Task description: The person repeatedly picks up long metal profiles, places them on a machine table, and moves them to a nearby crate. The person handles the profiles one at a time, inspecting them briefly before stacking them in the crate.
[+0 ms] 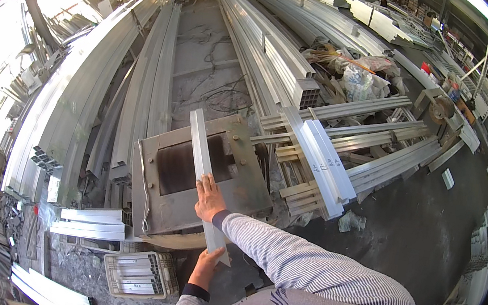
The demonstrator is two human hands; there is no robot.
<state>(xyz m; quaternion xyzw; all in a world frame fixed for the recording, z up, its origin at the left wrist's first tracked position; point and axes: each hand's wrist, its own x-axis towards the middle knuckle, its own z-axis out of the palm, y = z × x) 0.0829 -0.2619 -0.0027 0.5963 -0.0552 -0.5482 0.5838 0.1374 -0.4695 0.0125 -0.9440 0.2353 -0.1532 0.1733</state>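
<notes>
A long, silvery metal profile (200, 143) lies slantwise over a grey metal machine bed (240, 180) with a dark rectangular opening. My right hand (209, 198) is on the profile about midway along, its fingers closed over the top and side. Nearer to me, my left hand (206, 267) grips the profile close to its near end, which juts past the machine's front edge. The left thumb shows on top, while the other fingers are mostly hidden beneath.
Short profiles fill a plastic crate (108, 272) below the machine, and cut pieces (91, 222) lie at its left. Long profile stacks (148, 77) run along both sides. At right, white marked profiles (326, 164) rest across a rack of bars (374, 155). Bags (363, 82) sit behind.
</notes>
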